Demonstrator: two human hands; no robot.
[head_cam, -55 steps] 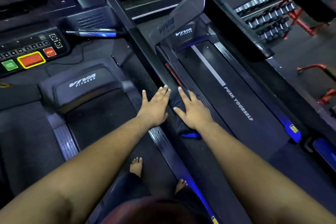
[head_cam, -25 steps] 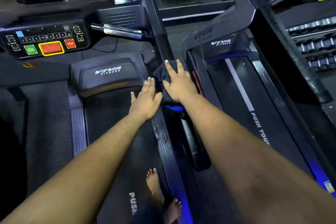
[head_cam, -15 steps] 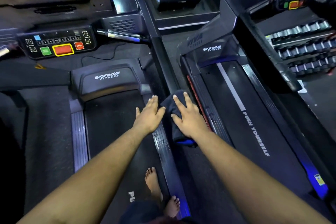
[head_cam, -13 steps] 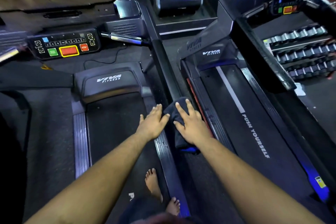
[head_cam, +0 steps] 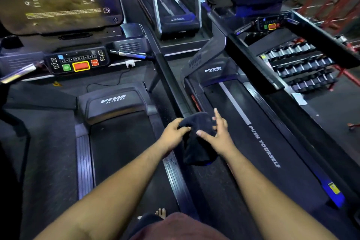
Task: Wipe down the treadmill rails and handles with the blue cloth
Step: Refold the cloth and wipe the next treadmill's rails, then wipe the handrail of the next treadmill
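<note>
- Console (head_cam: 78, 62) sits at ten o'clock, well apart from the hands, its handles not being wiped at this moment.
- Left hand (head_cam: 172, 134), just left of centre, has its fingers curled round the left edge of the cloth (head_cam: 196, 138), pinching it.
- Cloth hangs bunched at centre between both hands, lifted off the rail (head_cam: 171, 87) that runs toward twelve o'clock; its tail droops toward six.
- Right hand (head_cam: 218, 134) touches the cloth's right side, thumb against the fabric, fingers spread wide and fairly straight at one o'clock.
- Risk, as I judge it: with only the left hand truly gripping, the cloth could slip and drop toward the belt (head_cam: 259, 122) at three o'clock while being refolded.
</note>
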